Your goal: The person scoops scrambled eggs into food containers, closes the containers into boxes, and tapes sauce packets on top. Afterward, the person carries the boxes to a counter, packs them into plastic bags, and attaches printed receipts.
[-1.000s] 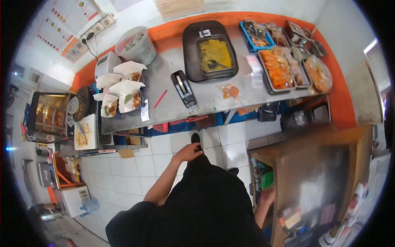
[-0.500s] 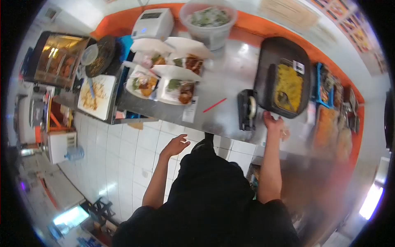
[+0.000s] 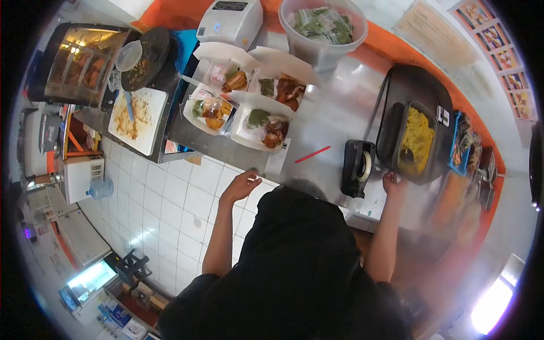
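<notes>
My left hand [image 3: 242, 185] is over the floor just in front of the metal counter [image 3: 317, 127], fingers apart and nothing in it. At the near edge of the black tray [image 3: 391, 136], my right hand [image 3: 392, 182] has its fingers curled; whether they hold anything is too small to tell. A container of yellow food [image 3: 416, 139] lies on that tray. Left of my right hand stands a black tape dispenser [image 3: 352, 170]. Further left are a red pen [image 3: 313, 154], a paper slip [image 3: 276, 161] and several open white boxes with food [image 3: 262, 127].
A white printer [image 3: 229, 25] and a clear bucket of small packets [image 3: 323, 34] stand at the back. On the left are a cutting board with a knife [image 3: 139, 122], a dark mortar [image 3: 148, 59] and a lit display case [image 3: 82, 65]. A blue basket [image 3: 462, 150] is at the right.
My right hand has come up from the wooden cabinet to the counter beside the tray. My left hand has left my leg. The view has swung left, bringing the food boxes closer.
</notes>
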Demonstrator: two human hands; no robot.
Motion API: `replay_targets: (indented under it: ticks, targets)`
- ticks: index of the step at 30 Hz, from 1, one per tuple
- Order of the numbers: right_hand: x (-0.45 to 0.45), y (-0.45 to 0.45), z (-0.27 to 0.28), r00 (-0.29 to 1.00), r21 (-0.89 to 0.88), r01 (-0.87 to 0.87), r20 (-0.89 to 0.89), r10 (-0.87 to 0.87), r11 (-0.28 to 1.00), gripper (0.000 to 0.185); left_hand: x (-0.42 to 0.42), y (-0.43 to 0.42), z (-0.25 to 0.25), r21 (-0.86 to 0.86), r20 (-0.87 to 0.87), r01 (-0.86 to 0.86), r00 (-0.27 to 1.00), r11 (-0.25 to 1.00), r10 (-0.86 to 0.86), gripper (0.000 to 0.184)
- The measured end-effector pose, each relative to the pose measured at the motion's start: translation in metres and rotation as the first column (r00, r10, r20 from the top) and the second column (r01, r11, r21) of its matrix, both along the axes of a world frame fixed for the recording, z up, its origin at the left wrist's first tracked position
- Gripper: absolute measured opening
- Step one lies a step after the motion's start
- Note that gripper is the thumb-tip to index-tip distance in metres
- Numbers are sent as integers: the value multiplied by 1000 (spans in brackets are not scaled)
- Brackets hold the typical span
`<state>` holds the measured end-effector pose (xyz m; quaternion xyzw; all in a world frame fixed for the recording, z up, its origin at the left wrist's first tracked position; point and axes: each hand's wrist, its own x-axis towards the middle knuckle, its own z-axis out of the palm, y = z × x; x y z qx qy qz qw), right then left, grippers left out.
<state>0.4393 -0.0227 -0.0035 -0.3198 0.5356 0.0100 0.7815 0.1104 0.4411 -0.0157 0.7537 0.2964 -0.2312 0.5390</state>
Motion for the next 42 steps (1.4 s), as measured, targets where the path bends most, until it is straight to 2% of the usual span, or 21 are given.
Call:
replay_targets:
  ticks: [6,8,10,13,15,17,18,20,21,22,23,24,25,26,28,30,32,37,39,41,42]
  targets:
    - [-11,-5,7,994,76,68,81,-75,995,39,18,27,-1,-5,-38,68,997,998,-68,52]
    - [-2,-68,-23,912,96,-98,408,51,991,28,23,35,-5,-42,10,99,995,994,-98,51]
    - [22,-116,-19,709,451,-362,702,-74,816,23,34,39,3,-61,-46,120,991,991,-123,47]
    - [81,-55,153,507,-192,-119,832,225,974,32,46,45,17,-73,-111,228,966,971,-235,41]
    - [124,1,248,485,-387,-59,794,365,920,38,53,45,16,-76,-115,320,938,944,-327,37]
    - [165,19,281,424,-497,-161,745,515,853,43,60,44,7,-174,-60,386,914,906,-401,30]
    - [173,23,282,392,-624,-133,680,619,770,40,60,48,6,-189,-47,417,901,889,-432,30]
    - [186,-4,265,250,-773,-185,560,790,606,31,72,48,-6,342,415,729,449,593,-791,29]
    - [158,16,275,269,-999,-20,-31,962,-27,22,87,31,25,11,249,616,761,787,-599,30]
    - [129,36,286,434,-757,166,-520,736,-632,15,101,21,63,-257,-55,357,922,898,-383,31]
    - [131,4,226,256,-943,-80,-333,908,-323,14,106,14,67,-300,-51,349,923,888,-380,33]
    - [132,-27,169,231,-934,-357,-60,971,27,13,105,12,64,-333,-57,331,927,883,-370,34]
    - [114,-21,148,215,-837,-485,-394,894,-253,17,104,7,55,-349,-11,354,924,868,-382,32]
    - [104,-42,102,91,-763,-323,-614,784,-560,22,114,0,59,-359,2,368,919,858,-393,32]
    - [75,-47,50,256,-441,-297,-891,374,-847,20,135,-16,83,-366,7,430,888,825,-460,31]
    - [66,-54,33,281,-359,-377,-923,264,-854,16,157,-27,95,-357,30,469,870,808,-492,31]
    - [59,-59,28,346,-494,-262,-850,397,-829,15,189,-41,110,-191,137,687,726,701,-674,29]
    - [71,-53,68,287,-680,-289,-733,617,-674,13,263,-125,132,-229,518,796,587,561,-622,41]
    - [90,-52,73,376,-795,-417,-592,713,-441,9,276,-183,123,-437,581,765,642,474,-500,63]
    - [114,-45,80,469,-791,-321,-610,639,-521,9,279,-241,106,-336,488,782,622,526,-613,93]
    - [125,-43,79,557,-762,-229,-613,560,-605,10,283,-271,95,-425,398,726,687,541,-608,99]
